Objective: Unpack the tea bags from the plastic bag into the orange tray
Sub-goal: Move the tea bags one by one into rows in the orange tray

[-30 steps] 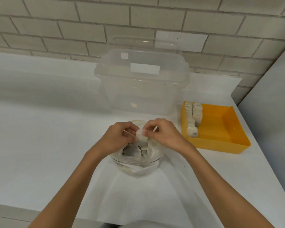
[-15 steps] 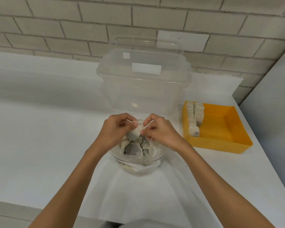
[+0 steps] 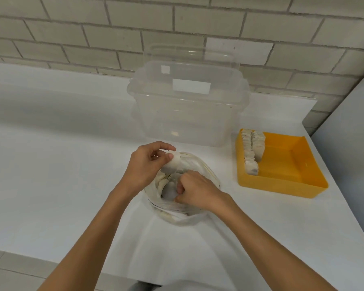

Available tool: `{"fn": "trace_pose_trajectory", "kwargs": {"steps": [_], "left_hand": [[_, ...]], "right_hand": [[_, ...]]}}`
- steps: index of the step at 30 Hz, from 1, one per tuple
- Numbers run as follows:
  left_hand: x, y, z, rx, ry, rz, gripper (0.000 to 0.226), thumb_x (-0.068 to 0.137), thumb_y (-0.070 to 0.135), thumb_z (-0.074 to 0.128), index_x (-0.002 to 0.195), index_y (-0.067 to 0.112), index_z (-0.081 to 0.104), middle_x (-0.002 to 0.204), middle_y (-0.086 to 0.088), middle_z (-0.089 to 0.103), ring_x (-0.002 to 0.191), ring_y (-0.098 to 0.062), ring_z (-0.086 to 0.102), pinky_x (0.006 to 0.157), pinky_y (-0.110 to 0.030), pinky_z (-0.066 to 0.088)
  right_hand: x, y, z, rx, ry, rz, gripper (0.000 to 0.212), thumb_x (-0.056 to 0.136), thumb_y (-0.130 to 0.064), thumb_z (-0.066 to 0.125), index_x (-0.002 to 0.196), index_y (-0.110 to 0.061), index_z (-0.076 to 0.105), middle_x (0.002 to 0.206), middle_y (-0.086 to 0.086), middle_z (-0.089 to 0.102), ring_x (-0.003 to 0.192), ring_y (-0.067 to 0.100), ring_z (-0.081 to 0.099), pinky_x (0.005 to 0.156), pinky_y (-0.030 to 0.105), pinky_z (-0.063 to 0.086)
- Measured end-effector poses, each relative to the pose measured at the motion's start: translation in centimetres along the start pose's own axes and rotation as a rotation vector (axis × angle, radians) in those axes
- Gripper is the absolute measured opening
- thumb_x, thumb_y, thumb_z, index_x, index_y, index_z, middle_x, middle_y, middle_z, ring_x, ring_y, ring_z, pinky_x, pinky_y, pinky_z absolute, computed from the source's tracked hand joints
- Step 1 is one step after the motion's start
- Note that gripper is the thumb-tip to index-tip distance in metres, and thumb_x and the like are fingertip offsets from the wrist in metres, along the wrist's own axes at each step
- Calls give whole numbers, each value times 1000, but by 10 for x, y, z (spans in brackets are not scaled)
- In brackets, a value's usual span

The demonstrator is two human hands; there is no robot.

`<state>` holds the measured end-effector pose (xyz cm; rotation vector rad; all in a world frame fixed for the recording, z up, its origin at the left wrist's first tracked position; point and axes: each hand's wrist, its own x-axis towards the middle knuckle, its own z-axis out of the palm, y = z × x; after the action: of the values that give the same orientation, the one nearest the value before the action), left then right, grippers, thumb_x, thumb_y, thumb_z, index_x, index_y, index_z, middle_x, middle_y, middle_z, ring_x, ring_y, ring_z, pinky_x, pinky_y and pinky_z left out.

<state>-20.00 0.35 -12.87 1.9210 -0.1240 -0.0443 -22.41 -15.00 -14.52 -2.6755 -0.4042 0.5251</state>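
Currently in left hand: one tea bag, pale and squarish, pinched between thumb and fingertips and held just above the far rim of the plastic bag.
Bearings: clock face centred on the plastic bag, with 12 o'clock toward the wall.
Left hand, position: 10 to 11 o'clock of the bag mouth, fingers curled, palm turned inward.
Right hand: at the 3 o'clock side of the bag mouth, knuckles up, fingers curled down into the opening. The tips are hidden, so I cannot tell what they grip.
Plastic bag: clear, crumpled, sitting on the counter with its mouth open upward.
Loose tea bags: a heap inside the plastic bag, partly covered by the right hand.
Orange tray: between 2 and 3 o'clock, apart from the bag, flat on the counter.
Tray rows: two lines of tea bags standing on edge along the tray's 9 o'clock wall. The rest of the tray floor is bare orange.
Clear container: at 12 o'clock, just beyond the bag, lidded, with a white label on its front.
Counter: white.
Wall: pale brick, behind the container.
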Motion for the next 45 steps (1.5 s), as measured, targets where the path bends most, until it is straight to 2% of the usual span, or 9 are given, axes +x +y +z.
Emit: {"fn": "trace_pose_trajectory", "kwargs": {"steps": [4, 11, 18, 22, 24, 29, 38, 42, 45], "left_hand": [[0, 2, -1, -6, 17, -5, 8, 88, 21, 68, 88, 26, 74, 81, -4, 69, 85, -29, 64, 84, -46, 55], [1, 6, 0, -17, 14, -11, 8, 89, 21, 67, 89, 24, 74, 82, 4, 71, 78, -12, 62, 75, -29, 52], [5, 9, 3, -3, 8, 2, 7, 89, 21, 67, 90, 22, 74, 84, 5, 71, 78, -9, 62, 71, -22, 51], [7, 12, 6, -8, -9, 20, 7, 88, 22, 67, 89, 21, 74, 84, 5, 71, 74, -2, 60, 67, -14, 47], [9, 17, 8, -10, -28, 42, 7, 88, 22, 68, 89, 19, 74, 83, 4, 71, 71, 1, 59, 65, -12, 46], [18, 34, 21, 16, -83, 138, 7, 87, 22, 69, 89, 19, 75, 85, 5, 73, 80, -11, 63, 74, -17, 48], [45, 72, 63, -26, -171, 233, 8, 87, 21, 69, 89, 20, 76, 90, 6, 74, 72, -3, 56, 70, -16, 45], [54, 82, 79, -21, -216, 254, 8, 87, 20, 69, 89, 17, 76, 89, 3, 73, 67, 1, 53, 66, -14, 42], [57, 85, 86, -48, -236, 254, 9, 87, 18, 68, 90, 16, 76, 89, 3, 73, 72, -3, 56, 68, -18, 43]], "right_hand": [[-1, 6, -6, 172, 17, 23, 7, 80, -10, 65, 84, -5, 67, 84, 1, 63, 83, 19, 60, 74, 31, 50], [-8, 16, -31, 361, 150, 28, 7, 84, -14, 59, 88, -16, 64, 76, -6, 61, 69, 5, 57, 56, 14, 40], [-9, 31, -46, 424, 222, -11, 18, 78, -17, 75, 88, -28, 65, 77, -2, 62, 58, 2, 56, 55, 13, 41], [-11, 33, -54, 397, 242, -5, 24, 73, -10, 79, 92, -20, 68, 79, 2, 63, 61, 9, 58, 55, 21, 49], [-14, 34, -60, 374, 247, -11, 26, 72, -7, 80, 93, -19, 69, 77, -1, 61, 57, 5, 55, 56, 16, 47], [-24, 43, -79, 315, 277, -17, 31, 71, -3, 79, 93, -23, 70, 83, -3, 65, 77, 11, 62, 70, 16, 49], [-51, 74, -128, 211, 495, 103, 7, 78, -13, 76, 81, -20, 74, 78, -6, 70, 75, 7, 63, 62, 10, 44], [-57, 106, -143, 130, 584, 147, 8, 81, -10, 72, 84, -18, 73, 80, -6, 69, 77, 5, 58, 67, 14, 41], [-53, 141, -145, 45, 584, 241, 16, 83, -4, 65, 83, -19, 70, 72, -5, 63, 79, 14, 61, 67, 24, 45]]}}
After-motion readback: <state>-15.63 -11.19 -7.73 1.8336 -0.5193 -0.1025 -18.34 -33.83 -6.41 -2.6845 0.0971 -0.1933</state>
